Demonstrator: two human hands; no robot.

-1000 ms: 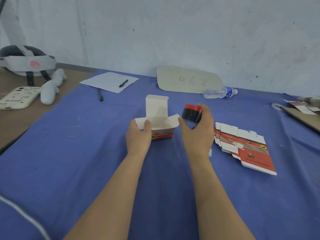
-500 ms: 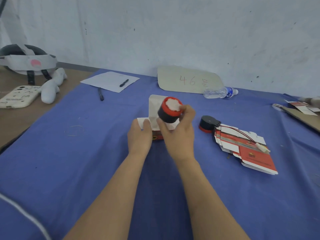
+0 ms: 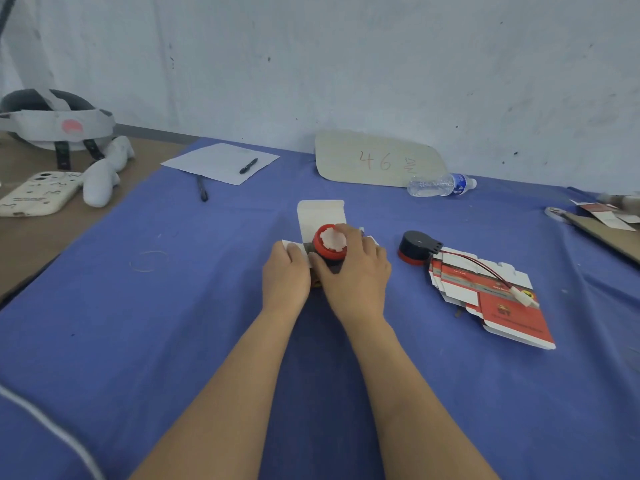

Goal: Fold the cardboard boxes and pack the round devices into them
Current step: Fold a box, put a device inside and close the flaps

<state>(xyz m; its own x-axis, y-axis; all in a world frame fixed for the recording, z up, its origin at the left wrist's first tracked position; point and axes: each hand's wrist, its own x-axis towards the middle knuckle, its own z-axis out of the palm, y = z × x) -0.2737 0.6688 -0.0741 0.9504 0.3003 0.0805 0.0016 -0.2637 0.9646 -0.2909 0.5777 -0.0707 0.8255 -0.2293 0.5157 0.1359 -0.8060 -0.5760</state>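
Looking down from the head camera, the only view, two bare forearms reach forward over a blue cloth (image 3: pixel 173 341) and meet at a small open box (image 3: pixel 320 216).

The right hand (image 3: pixel 358 275) grips a round device (image 3: pixel 330 245), fingers and thumb curled round its black side wall. Its red rim and pale centre face up towards the camera. The device sits at the box's open mouth, just ahead of the right thumb and touching or nearly touching the cardboard. How far in it has gone cannot be told.

The left hand (image 3: pixel 285 271) holds the box's left side, fingers curled against it and thumb near a side flap. The white lid flap stands upright just beyond both hands.

The device looks like hard, rigid plastic, compact, probably with a little weight. The round side wall seems the safest place to hold it, since the smooth casing could slip if pinched at the rim. The box looks like thin card, light and easily bent or pushed away, so bracing its side walls, not its flaps, seems wise.

To the right of the right hand, near but apart, a second round device (image 3: pixel 417 245) rests red side down. A thin wire (image 3: pixel 485 268) trails from it across a fanned stack of flat boxes (image 3: pixel 509 313) further right.
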